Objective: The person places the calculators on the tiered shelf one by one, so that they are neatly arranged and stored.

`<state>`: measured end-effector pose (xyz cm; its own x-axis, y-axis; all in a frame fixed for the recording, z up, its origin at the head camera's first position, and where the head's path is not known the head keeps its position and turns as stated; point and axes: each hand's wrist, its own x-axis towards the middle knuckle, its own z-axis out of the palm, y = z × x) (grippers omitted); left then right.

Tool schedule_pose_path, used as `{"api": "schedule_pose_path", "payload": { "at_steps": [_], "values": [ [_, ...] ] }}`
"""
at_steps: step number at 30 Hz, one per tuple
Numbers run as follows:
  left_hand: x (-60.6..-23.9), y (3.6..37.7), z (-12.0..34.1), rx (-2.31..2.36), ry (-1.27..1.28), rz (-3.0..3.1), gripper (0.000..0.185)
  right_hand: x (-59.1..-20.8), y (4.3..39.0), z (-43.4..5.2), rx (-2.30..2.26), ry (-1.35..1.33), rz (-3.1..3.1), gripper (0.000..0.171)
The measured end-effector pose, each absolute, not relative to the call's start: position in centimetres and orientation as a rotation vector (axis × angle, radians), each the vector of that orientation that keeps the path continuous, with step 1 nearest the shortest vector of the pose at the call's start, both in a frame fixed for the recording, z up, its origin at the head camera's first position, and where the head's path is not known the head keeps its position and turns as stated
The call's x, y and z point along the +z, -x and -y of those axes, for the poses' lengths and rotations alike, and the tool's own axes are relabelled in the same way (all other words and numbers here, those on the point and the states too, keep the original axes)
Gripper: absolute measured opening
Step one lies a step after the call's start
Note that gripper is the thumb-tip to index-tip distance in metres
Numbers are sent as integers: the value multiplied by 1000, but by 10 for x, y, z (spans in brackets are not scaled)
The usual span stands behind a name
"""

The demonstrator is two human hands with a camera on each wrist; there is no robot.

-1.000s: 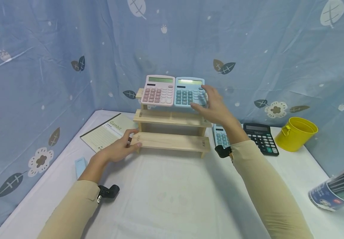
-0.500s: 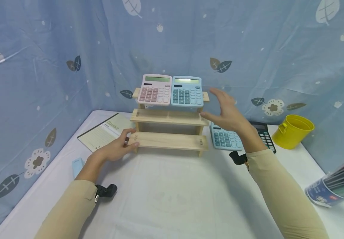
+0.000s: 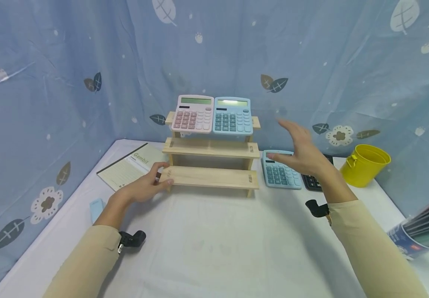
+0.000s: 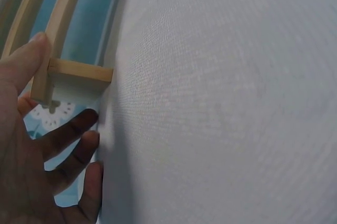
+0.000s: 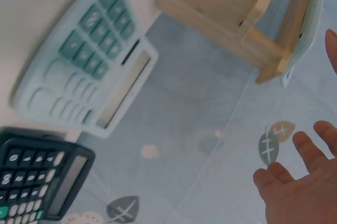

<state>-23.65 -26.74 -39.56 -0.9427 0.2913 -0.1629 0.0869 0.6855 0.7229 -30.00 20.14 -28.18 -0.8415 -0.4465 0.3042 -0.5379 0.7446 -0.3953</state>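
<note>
- Right hand (image 3: 305,153) moved off upper blue calculator (image 3: 232,116) — spread, empty.
- Left hand (image 3: 144,186) pinches wooden rack (image 3: 210,176) at lower left end.
- Table calculator (image 3: 278,177), right of rack — probably light, stiff, slick; hold by side edges.

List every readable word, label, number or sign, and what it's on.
"Gambit": on the notepad; its other print is too small to read.
Pencil tub: label too small to read.
Pink calculator, upper blue calculator, lower blue calculator, black calculator: key markings too small or blurred to read reliably.
</note>
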Motion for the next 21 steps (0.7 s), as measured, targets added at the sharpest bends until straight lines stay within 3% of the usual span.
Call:
{"api": "schedule_pose_path", "payload": {
  "at_steps": [21],
  "values": [
    [-392, 235, 266, 1101, -309, -2647, 75, -303, 292, -257, 703, -703, 2774, 102]
  ]
}}
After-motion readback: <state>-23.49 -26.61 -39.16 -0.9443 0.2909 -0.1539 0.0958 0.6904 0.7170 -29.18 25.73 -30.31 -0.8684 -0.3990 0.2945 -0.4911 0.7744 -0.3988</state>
